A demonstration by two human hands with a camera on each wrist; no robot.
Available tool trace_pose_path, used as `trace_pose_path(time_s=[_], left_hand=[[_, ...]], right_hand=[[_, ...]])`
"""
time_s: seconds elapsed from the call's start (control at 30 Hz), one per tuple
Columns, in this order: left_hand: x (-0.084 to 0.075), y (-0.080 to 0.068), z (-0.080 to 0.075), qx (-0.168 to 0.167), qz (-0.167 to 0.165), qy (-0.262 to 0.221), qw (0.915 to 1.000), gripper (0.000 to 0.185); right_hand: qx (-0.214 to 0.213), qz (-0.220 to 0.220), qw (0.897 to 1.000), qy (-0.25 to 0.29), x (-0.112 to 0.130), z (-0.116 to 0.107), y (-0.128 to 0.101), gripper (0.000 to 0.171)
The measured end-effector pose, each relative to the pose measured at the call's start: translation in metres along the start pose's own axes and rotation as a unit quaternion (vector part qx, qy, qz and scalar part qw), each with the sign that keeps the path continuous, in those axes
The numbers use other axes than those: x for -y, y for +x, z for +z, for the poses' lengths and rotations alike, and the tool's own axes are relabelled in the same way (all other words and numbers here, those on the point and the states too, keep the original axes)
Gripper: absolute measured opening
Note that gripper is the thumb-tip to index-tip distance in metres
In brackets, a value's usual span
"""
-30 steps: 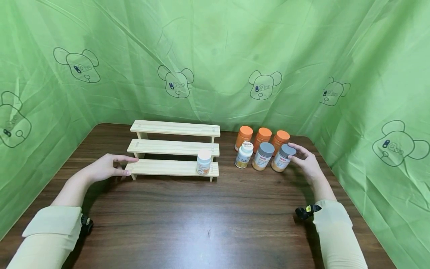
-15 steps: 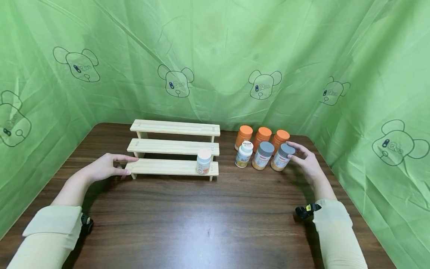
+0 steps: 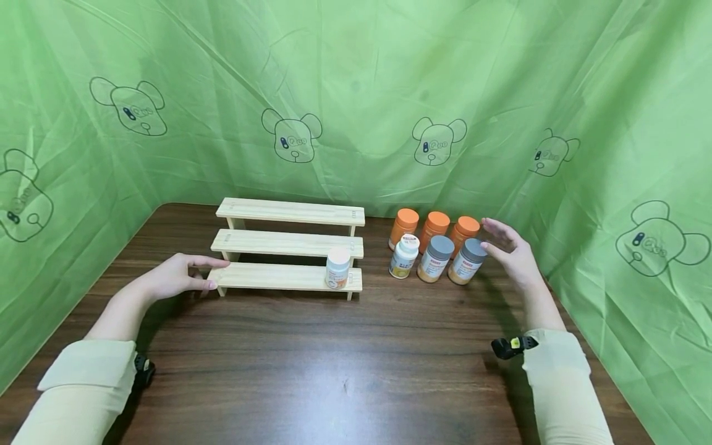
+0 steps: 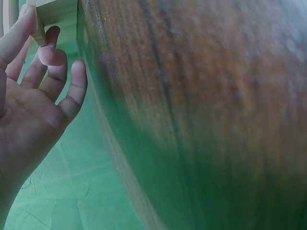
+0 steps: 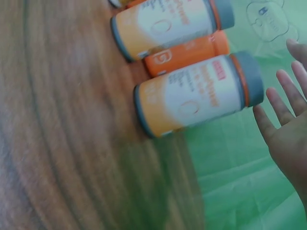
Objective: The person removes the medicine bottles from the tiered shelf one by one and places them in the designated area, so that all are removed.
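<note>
My left hand (image 3: 169, 278) pinches the left end of the lowest step of a three-step wooden display rack (image 3: 267, 276). In the left wrist view, thumb and fingers are at the pale wood end (image 4: 57, 12). A small white supplement bottle (image 3: 337, 269) stands at the right of that step. My right hand (image 3: 514, 253) is spread just right of the nearest grey-capped bottle (image 3: 467, 262) and holds nothing. The right wrist view has its fingers beside that bottle's grey cap (image 5: 249, 79).
Beside that bottle stand another grey-capped bottle (image 3: 436, 259) and a white-capped bottle (image 3: 404, 256). Three orange bottles (image 3: 437, 221) line up behind them. Green cloth (image 3: 356, 93) hangs around the dark wood table (image 3: 311, 358).
My right hand has let go of the grey-capped bottle's lid and moved slightly right, its fingers spreading. My left hand keeps its place on the rack.
</note>
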State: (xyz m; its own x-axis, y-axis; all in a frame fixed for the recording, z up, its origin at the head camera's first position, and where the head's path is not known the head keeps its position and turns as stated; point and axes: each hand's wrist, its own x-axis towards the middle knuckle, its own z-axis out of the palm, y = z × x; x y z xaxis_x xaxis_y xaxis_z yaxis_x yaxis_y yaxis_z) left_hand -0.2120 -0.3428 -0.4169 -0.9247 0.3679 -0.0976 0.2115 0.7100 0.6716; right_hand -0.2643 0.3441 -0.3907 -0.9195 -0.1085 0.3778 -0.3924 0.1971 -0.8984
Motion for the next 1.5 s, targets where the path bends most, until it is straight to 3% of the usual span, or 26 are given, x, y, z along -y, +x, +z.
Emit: trace_pose_path(time_s=[0.6, 1.0, 1.5], left_hand=[[-0.002, 0.0, -0.002, 0.003, 0.004, 0.0, 1.0, 0.055], [-0.002, 0.0, -0.001, 0.001, 0.003, 0.011, 0.9999, 0.054], [0.001, 0.001, -0.001, -0.002, -0.004, 0.01, 0.9999, 0.056]], right_hand=[[0.027, -0.031, 0.999, 0.005, 0.063, 0.025, 0.004, 0.054], [0.027, -0.032, 0.998, 0.043, 0.093, 0.062, 0.005, 0.05], [0.047, -0.016, 0.995, 0.081, 0.112, 0.111, 0.006, 0.048]])
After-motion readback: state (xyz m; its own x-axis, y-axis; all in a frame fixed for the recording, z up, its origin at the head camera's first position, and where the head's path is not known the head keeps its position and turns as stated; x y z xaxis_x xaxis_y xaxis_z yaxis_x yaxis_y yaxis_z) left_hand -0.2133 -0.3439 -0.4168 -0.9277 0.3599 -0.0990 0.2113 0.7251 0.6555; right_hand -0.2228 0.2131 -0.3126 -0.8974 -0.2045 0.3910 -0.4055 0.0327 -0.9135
